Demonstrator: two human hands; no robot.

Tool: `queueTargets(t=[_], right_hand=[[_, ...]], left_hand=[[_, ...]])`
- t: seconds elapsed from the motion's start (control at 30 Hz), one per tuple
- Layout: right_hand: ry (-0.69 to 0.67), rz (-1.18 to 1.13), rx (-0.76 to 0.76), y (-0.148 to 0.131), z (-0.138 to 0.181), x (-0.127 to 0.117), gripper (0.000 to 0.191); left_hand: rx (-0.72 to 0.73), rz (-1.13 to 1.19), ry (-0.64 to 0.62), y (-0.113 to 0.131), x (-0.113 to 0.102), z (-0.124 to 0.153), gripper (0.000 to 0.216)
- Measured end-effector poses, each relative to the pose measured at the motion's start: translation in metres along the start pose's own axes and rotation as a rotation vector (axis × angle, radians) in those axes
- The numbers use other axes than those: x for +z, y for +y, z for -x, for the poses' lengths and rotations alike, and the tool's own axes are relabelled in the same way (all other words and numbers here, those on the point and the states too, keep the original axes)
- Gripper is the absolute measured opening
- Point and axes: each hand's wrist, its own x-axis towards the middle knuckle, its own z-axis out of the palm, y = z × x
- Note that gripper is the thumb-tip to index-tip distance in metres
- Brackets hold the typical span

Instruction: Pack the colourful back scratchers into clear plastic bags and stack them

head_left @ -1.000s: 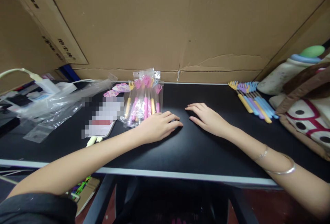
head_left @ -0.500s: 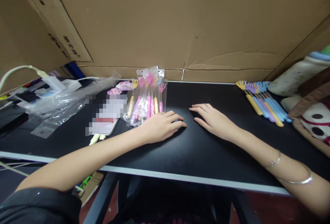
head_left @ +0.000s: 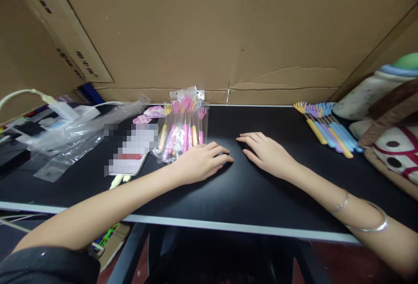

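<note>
My left hand (head_left: 203, 163) rests palm down on the black desk (head_left: 228, 197), fingers stretched out and holding nothing. Just behind it lie several back scratchers in clear bags (head_left: 183, 129), with pink and yellow handles and small claw heads. My right hand (head_left: 266, 153) also lies on the desk with its fingers apart and nothing in them. A short gap separates the two hands' fingertips. Further right, several unbagged back scratchers (head_left: 328, 129) in yellow, purple and blue lie side by side.
At the left are a phone (head_left: 135, 149) with a cable plugged in, pink cards (head_left: 153, 113) and clear plastic bags (head_left: 75, 144). A white bottle (head_left: 359, 90) and a brown and white bag (head_left: 392, 144) stand at the right. Cardboard (head_left: 196, 27) walls the back.
The whole view has shifted slightly, with things now a little further left. Both hands keep the same pose on the desk.
</note>
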Motion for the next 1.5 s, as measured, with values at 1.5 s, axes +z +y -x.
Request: queueTargets(t=[1.5], right_hand=[[-0.003, 0.067, -0.053, -0.0010, 0.0007, 0.0021, 0.041]], left_hand=[[0.014, -0.019, -0.001, -0.0004, -0.0001, 0.0006, 0.030]])
